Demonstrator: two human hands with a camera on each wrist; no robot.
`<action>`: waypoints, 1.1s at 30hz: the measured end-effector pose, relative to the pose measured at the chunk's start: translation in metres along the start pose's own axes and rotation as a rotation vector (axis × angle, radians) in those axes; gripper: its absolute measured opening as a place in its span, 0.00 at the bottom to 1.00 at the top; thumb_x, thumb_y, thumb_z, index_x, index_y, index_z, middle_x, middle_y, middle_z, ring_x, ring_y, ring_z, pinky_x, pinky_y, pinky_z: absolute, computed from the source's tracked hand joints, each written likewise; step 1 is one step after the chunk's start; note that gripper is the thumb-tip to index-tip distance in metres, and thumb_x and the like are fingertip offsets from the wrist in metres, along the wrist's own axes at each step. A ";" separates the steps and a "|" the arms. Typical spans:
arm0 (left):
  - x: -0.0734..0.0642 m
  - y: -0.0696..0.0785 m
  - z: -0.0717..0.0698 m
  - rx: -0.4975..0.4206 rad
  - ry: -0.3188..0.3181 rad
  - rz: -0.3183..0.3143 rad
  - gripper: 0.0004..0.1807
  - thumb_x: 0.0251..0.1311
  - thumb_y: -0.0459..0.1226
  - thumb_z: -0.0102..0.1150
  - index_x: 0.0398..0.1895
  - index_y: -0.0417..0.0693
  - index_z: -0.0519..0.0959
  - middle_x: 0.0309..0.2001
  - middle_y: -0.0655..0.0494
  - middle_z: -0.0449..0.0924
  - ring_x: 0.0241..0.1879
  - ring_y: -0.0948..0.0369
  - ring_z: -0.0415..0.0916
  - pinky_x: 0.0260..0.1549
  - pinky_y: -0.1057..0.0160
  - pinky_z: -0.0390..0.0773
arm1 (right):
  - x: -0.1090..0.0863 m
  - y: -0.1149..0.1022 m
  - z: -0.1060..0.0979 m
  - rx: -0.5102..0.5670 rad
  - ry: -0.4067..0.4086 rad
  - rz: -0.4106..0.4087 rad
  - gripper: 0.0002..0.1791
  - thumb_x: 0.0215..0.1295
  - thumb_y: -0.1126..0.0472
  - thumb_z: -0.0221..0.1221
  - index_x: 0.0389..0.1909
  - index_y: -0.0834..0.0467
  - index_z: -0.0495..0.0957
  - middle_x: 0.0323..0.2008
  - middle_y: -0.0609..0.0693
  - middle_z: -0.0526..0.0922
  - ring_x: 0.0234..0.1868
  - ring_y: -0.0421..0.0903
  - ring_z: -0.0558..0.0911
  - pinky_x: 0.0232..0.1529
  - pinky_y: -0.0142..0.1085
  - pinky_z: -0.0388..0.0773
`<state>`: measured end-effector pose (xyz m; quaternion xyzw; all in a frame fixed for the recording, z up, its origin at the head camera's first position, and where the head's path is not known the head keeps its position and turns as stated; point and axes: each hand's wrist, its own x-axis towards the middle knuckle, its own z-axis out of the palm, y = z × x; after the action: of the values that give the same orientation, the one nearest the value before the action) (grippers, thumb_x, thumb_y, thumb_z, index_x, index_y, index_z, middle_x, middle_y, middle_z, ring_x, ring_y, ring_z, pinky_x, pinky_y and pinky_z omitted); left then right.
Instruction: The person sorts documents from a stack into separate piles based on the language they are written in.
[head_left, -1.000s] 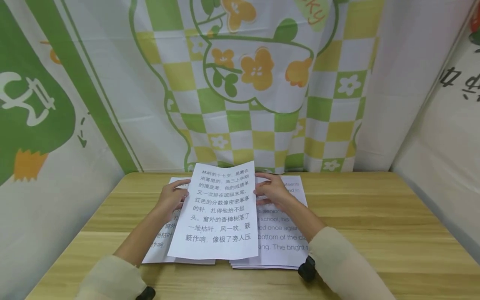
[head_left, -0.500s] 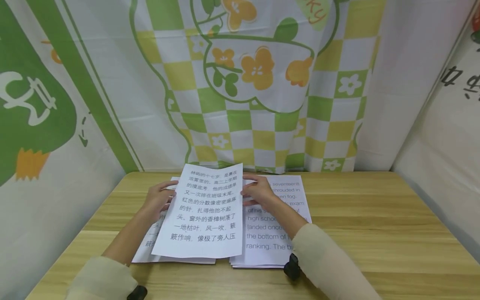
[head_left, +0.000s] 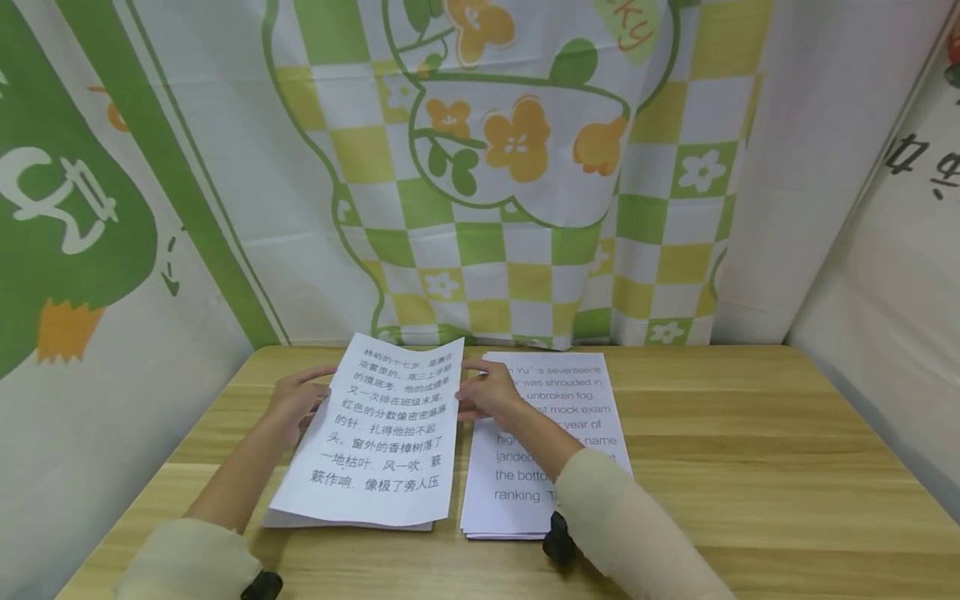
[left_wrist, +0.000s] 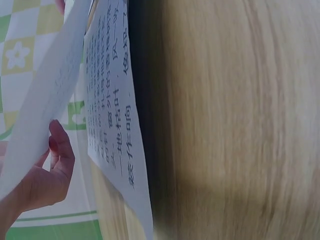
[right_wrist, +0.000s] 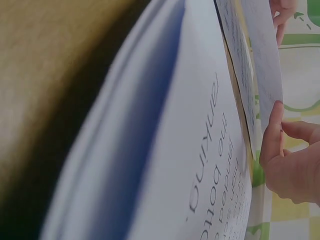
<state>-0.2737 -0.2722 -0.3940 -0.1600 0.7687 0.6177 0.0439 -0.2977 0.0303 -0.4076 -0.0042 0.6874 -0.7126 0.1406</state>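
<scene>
The loose sheet (head_left: 382, 437) is held up over the paper (left_wrist: 114, 117) at the left of the bench (head_left: 750, 467). One long side is pinched by the left hand (head_left: 288, 408), and the other by the right hand (head_left: 491, 393). The pile of English pages (head_left: 504, 515) is seen just to the right. For a neat job, the sheet should probably be lowered slowly, its edges lined up with the paper below, and the pile not bumped.
</scene>
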 end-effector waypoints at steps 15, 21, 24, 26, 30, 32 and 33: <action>-0.001 -0.001 -0.012 0.008 0.024 -0.023 0.31 0.74 0.29 0.45 0.80 0.43 0.61 0.49 0.48 0.80 0.34 0.62 0.80 0.33 0.62 0.86 | 0.007 0.003 0.013 0.033 -0.055 0.040 0.37 0.61 0.81 0.58 0.74 0.67 0.66 0.43 0.64 0.79 0.32 0.50 0.85 0.41 0.44 0.90; -0.002 -0.002 -0.012 0.035 0.014 -0.016 0.30 0.73 0.30 0.46 0.78 0.35 0.60 0.48 0.43 0.81 0.31 0.63 0.81 0.31 0.63 0.86 | 0.005 0.003 0.013 0.019 -0.125 0.078 0.36 0.64 0.77 0.58 0.74 0.70 0.63 0.46 0.65 0.81 0.37 0.51 0.86 0.46 0.45 0.89; -0.001 -0.002 -0.012 0.075 0.020 0.001 0.30 0.74 0.32 0.46 0.77 0.31 0.60 0.53 0.37 0.79 0.32 0.63 0.80 0.32 0.65 0.85 | 0.004 0.003 0.011 0.003 -0.125 0.076 0.36 0.65 0.76 0.58 0.74 0.71 0.63 0.47 0.65 0.82 0.37 0.50 0.86 0.46 0.44 0.89; -0.001 -0.003 -0.012 0.119 0.040 0.016 0.29 0.75 0.34 0.46 0.75 0.28 0.61 0.55 0.34 0.77 0.35 0.63 0.79 0.33 0.67 0.84 | 0.004 0.004 0.010 0.002 -0.125 0.072 0.36 0.65 0.76 0.58 0.75 0.71 0.61 0.46 0.64 0.82 0.35 0.49 0.85 0.46 0.45 0.89; 0.000 -0.004 -0.011 0.197 0.084 0.029 0.29 0.76 0.36 0.46 0.73 0.24 0.63 0.59 0.32 0.74 0.42 0.58 0.75 0.36 0.70 0.81 | 0.003 0.003 0.008 -0.004 -0.137 0.070 0.39 0.65 0.75 0.59 0.77 0.69 0.59 0.45 0.62 0.81 0.35 0.48 0.84 0.47 0.46 0.89; 0.000 -0.005 -0.011 0.201 0.093 0.017 0.29 0.76 0.36 0.46 0.73 0.24 0.62 0.60 0.32 0.72 0.44 0.57 0.74 0.37 0.70 0.81 | 0.001 0.003 0.007 -0.017 -0.143 0.071 0.40 0.65 0.74 0.59 0.78 0.67 0.58 0.47 0.63 0.81 0.39 0.50 0.85 0.47 0.46 0.89; 0.000 -0.006 -0.011 0.203 0.095 0.011 0.30 0.75 0.36 0.46 0.73 0.25 0.62 0.60 0.33 0.72 0.44 0.57 0.74 0.37 0.70 0.81 | 0.001 0.003 0.006 -0.026 -0.145 0.070 0.40 0.65 0.74 0.59 0.78 0.67 0.58 0.49 0.63 0.81 0.41 0.52 0.85 0.47 0.46 0.89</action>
<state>-0.2704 -0.2835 -0.3971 -0.1792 0.8294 0.5287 0.0200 -0.2967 0.0242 -0.4099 -0.0336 0.6842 -0.6962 0.2147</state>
